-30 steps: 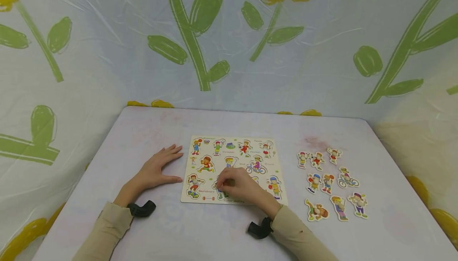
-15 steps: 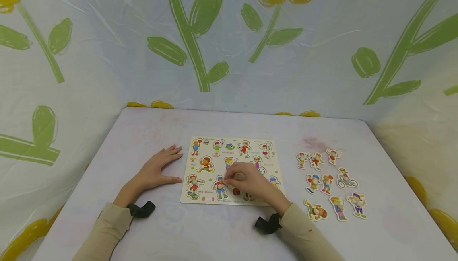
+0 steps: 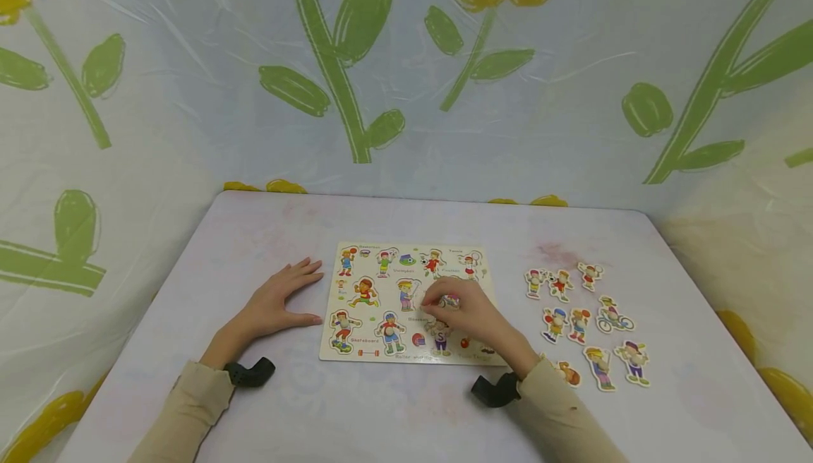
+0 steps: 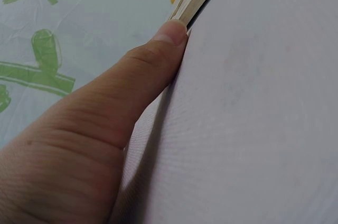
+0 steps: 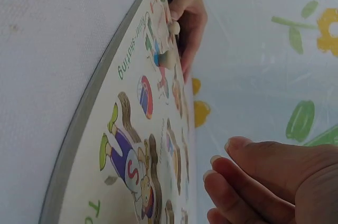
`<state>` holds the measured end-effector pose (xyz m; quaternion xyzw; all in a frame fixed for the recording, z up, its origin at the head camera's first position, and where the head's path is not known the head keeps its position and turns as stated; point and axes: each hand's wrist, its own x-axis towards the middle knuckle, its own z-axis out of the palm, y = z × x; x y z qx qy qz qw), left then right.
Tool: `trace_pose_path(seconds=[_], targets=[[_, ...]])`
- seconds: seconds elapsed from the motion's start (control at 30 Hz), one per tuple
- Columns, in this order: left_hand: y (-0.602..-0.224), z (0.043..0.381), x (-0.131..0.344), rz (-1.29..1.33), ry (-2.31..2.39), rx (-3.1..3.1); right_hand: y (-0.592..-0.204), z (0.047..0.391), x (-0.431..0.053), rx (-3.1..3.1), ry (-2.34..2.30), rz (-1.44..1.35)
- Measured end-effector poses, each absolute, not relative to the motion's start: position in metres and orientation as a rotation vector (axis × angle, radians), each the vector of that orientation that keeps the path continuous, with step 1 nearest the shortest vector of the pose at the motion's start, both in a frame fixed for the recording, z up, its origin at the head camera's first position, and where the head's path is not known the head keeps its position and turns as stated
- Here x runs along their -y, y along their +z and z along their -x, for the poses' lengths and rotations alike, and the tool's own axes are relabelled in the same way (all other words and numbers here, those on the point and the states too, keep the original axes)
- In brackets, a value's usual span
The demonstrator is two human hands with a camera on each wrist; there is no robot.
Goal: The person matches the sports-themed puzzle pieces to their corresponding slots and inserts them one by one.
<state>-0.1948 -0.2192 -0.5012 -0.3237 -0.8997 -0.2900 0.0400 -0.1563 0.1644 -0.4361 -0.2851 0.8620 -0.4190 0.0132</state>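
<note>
A pale wooden peg-puzzle board [image 3: 375,305] with printed sports figures lies flat on the table. At its lower left, a skateboarder piece [image 3: 341,330] and a roller-skater piece [image 3: 390,332], both with round knobs, sit in their recesses. My left hand [image 3: 276,301] rests beside the board with fingers spread; in the left wrist view the thumb's tip touches the board's edge [image 4: 203,2]. Over the board's right half hovers my right hand [image 3: 466,308]. The right wrist view shows its fingers [image 5: 227,176] loosely bent, holding nothing, and the baseball recess [image 5: 127,166] nearby.
Several loose knobbed figure pieces lie to the right of the board, among them a cyclist [image 3: 615,316], a golfer [image 3: 599,368] and a baseball player [image 3: 635,363]. My right sleeve [image 3: 565,406] partly covers a runner piece [image 3: 569,373]. A flowered cloth [image 3: 406,61] hangs behind the table.
My right hand has left the roller-skater piece and moved to the right over the board, uncovering that piece and the baseball figure. My left hand has stayed in place.
</note>
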Motion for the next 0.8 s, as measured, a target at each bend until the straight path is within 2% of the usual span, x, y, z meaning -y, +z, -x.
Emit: trace_pose_path(seconds=[0.8], targets=[[-0.502, 0.195, 0.219, 0.983, -0.879, 2.760, -0.435, 0.170, -0.211, -2.855, -1.350, 0.715]])
